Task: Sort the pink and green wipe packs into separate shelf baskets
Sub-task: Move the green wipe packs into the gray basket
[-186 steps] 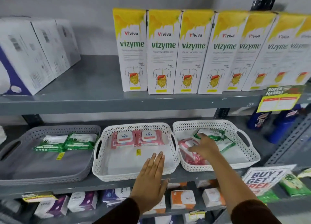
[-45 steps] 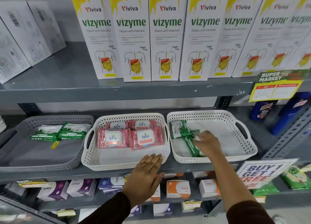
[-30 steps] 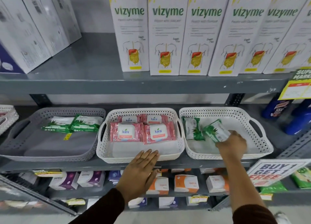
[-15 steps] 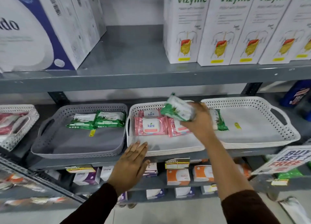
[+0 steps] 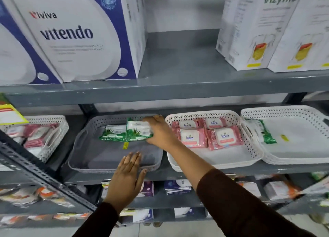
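My right hand point(image 5: 161, 132) reaches into the grey basket point(image 5: 79, 142) and grips a green wipe pack point(image 5: 138, 131), held over the green packs point(image 5: 112, 133) lying at the basket's back. My left hand point(image 5: 127, 176) lies flat and open on the grey basket's front rim. The middle white basket point(image 5: 210, 163) holds several pink kara packs point(image 5: 208, 133). One green pack point(image 5: 266, 132) lies at the left edge of the right white basket point(image 5: 292, 110).
Blue-and-white vitendo boxes point(image 5: 71, 34) and vizyme boxes point(image 5: 263, 28) stand on the shelf above. A further white basket point(image 5: 58, 130) with pink packs sits at far left. A slanted metal shelf bar point(image 5: 44, 176) crosses the lower left. Small boxes fill the lower shelf.
My right hand carried a green pack leftwards from over the pink basket into the grey basket. My left hand shifted left from the pink basket's front to the grey basket's front. The view swung left.
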`<state>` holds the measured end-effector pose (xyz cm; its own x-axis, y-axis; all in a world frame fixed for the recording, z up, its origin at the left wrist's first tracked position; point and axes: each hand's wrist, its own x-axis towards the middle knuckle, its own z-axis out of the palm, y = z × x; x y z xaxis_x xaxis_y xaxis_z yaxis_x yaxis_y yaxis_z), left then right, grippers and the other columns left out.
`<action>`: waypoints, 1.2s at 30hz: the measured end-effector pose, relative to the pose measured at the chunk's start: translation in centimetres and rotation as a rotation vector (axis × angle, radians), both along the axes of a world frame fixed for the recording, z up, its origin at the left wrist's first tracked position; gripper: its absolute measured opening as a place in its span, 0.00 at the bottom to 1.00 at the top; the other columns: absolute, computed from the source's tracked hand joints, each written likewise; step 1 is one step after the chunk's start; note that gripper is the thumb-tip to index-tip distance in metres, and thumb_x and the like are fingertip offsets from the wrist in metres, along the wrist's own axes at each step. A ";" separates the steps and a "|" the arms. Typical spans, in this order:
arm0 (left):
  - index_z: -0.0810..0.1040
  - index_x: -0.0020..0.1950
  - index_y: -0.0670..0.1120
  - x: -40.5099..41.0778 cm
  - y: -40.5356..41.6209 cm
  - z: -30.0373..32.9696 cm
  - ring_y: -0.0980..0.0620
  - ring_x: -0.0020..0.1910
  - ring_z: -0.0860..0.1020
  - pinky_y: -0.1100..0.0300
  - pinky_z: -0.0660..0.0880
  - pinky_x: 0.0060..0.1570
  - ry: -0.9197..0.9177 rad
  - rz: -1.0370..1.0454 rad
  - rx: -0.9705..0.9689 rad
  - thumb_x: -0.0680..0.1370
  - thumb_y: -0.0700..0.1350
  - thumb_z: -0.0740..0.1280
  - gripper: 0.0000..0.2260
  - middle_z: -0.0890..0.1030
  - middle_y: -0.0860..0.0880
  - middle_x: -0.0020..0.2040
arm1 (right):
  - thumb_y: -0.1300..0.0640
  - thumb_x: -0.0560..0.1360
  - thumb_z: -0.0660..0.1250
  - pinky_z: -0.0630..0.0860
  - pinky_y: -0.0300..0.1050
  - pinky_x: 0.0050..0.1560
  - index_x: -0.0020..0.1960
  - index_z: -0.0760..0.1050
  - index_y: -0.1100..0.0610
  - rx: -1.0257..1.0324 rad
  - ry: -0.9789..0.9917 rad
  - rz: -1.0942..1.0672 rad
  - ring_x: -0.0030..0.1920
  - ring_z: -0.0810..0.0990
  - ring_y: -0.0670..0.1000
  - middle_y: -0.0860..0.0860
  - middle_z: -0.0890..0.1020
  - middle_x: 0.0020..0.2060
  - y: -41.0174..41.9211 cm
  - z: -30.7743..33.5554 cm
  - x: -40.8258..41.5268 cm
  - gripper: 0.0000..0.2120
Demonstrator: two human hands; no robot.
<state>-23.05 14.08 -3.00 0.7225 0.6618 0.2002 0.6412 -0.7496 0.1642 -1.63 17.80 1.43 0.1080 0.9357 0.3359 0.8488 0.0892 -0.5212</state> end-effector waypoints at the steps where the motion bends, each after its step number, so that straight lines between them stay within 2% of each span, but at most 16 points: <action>1: 0.66 0.74 0.38 -0.4 0.3 0.0 0.43 0.73 0.65 0.49 0.56 0.72 0.003 -0.003 -0.004 0.82 0.57 0.48 0.29 0.68 0.41 0.73 | 0.62 0.62 0.78 0.69 0.53 0.65 0.65 0.75 0.57 -0.028 -0.056 0.006 0.63 0.71 0.62 0.58 0.78 0.59 0.7 -0.2 -0.6 0.33; 3: 0.66 0.74 0.39 -0.8 0.6 -0.1 0.44 0.74 0.64 0.50 0.56 0.72 -0.004 -0.021 -0.014 0.82 0.56 0.48 0.28 0.68 0.42 0.74 | 0.63 0.65 0.76 0.57 0.58 0.74 0.63 0.75 0.55 -0.108 -0.269 -0.002 0.66 0.70 0.62 0.57 0.77 0.60 1.6 -0.8 -1.4 0.28; 4: 0.65 0.74 0.39 -0.9 0.6 -0.2 0.45 0.74 0.64 0.50 0.56 0.72 -0.009 -0.032 -0.016 0.82 0.56 0.48 0.28 0.68 0.43 0.74 | 0.64 0.66 0.74 0.48 0.64 0.75 0.62 0.75 0.55 -0.157 -0.390 -0.021 0.68 0.69 0.61 0.57 0.77 0.60 1.7 -1.1 -1.8 0.25; 6: 0.65 0.74 0.39 -1.0 0.7 -0.3 0.45 0.74 0.63 0.50 0.55 0.73 -0.014 -0.044 -0.017 0.82 0.56 0.49 0.28 0.68 0.42 0.74 | 0.64 0.68 0.73 0.39 0.75 0.72 0.59 0.76 0.55 -0.234 -0.544 -0.079 0.70 0.68 0.61 0.56 0.79 0.59 1.7 -1.6 -2.5 0.21; 9: 0.66 0.74 0.39 -0.8 0.6 -0.1 0.44 0.74 0.63 0.50 0.55 0.73 -0.026 -0.035 -0.016 0.82 0.56 0.49 0.28 0.68 0.42 0.73 | 0.55 0.70 0.74 0.36 0.78 0.69 0.57 0.78 0.53 -0.280 -0.570 -0.127 0.72 0.64 0.61 0.54 0.79 0.60 1.7 -1.4 -3.3 0.17; 13: 0.63 0.75 0.40 0.7 -0.1 -0.1 0.44 0.75 0.60 0.48 0.55 0.73 -0.051 -0.056 -0.012 0.82 0.56 0.48 0.28 0.66 0.42 0.74 | 0.43 0.73 0.70 0.29 0.75 0.65 0.59 0.80 0.48 -0.272 -0.531 -0.113 0.76 0.58 0.59 0.53 0.73 0.70 1.1 -1.3 -2.7 0.17; 16: 0.59 0.77 0.41 3.1 -1.4 0.0 0.45 0.76 0.58 0.49 0.54 0.74 -0.076 -0.104 -0.035 0.82 0.56 0.47 0.28 0.64 0.43 0.76 | 0.43 0.75 0.67 0.39 0.74 0.70 0.62 0.79 0.48 -0.177 -0.410 -0.140 0.75 0.59 0.55 0.52 0.72 0.71 -0.5 -1.4 -0.9 0.18; 19: 0.60 0.77 0.40 6.3 -3.1 0.0 0.45 0.76 0.58 0.52 0.52 0.74 -0.086 -0.169 -0.041 0.82 0.55 0.49 0.27 0.63 0.42 0.76 | 0.49 0.75 0.67 0.53 0.68 0.70 0.56 0.82 0.50 -0.009 -0.313 -0.242 0.70 0.67 0.55 0.52 0.78 0.65 -2.9 -1.1 2.4 0.12; 22: 0.60 0.77 0.41 9.8 -4.8 -0.2 0.46 0.76 0.55 0.55 0.49 0.75 -0.103 -0.236 -0.039 0.83 0.56 0.50 0.27 0.60 0.45 0.76 | 0.51 0.73 0.68 0.60 0.66 0.67 0.49 0.84 0.50 0.094 -0.272 -0.395 0.66 0.73 0.54 0.50 0.81 0.60 -6.1 -0.9 7.2 0.08; 25: 0.57 0.78 0.41 13.6 -6.7 -0.4 0.46 0.77 0.53 0.49 0.52 0.74 -0.069 -0.296 -0.029 0.83 0.56 0.50 0.27 0.59 0.44 0.78 | 0.51 0.72 0.69 0.64 0.65 0.65 0.48 0.83 0.50 0.101 -0.242 -0.589 0.62 0.75 0.54 0.50 0.83 0.55 -9.8 -0.6 12.7 0.08; 28: 0.59 0.77 0.41 17.2 -8.9 -0.3 0.44 0.77 0.56 0.47 0.53 0.74 -0.024 -0.329 -0.016 0.83 0.56 0.50 0.27 0.62 0.43 0.77 | 0.52 0.73 0.67 0.66 0.64 0.65 0.51 0.82 0.50 0.015 -0.159 -0.785 0.61 0.76 0.56 0.51 0.83 0.54 -13.8 -0.5 18.5 0.09; 32: 0.61 0.76 0.41 20.1 -11.3 -0.4 0.43 0.76 0.58 0.44 0.57 0.73 0.022 -0.331 -0.010 0.82 0.56 0.50 0.27 0.64 0.42 0.75 | 0.55 0.74 0.62 0.69 0.58 0.61 0.60 0.79 0.51 -0.211 -0.019 -0.964 0.62 0.74 0.60 0.56 0.79 0.59 -18.1 -1.2 24.8 0.16; 34: 0.62 0.76 0.40 21.1 -12.3 -0.3 0.42 0.76 0.58 0.44 0.57 0.73 0.015 -0.318 -0.013 0.82 0.57 0.49 0.28 0.64 0.42 0.75 | 0.58 0.76 0.59 0.69 0.57 0.60 0.66 0.75 0.50 -0.357 0.091 -0.967 0.64 0.71 0.60 0.57 0.74 0.64 -19.4 -1.6 27.3 0.19; 36: 0.62 0.76 0.40 22.0 -13.2 -0.3 0.42 0.76 0.58 0.46 0.54 0.73 0.010 -0.308 -0.011 0.82 0.57 0.49 0.29 0.64 0.42 0.76 | 0.57 0.79 0.58 0.69 0.57 0.63 0.70 0.71 0.46 -0.480 0.211 -0.879 0.65 0.71 0.61 0.57 0.71 0.67 -20.5 -2.0 29.3 0.20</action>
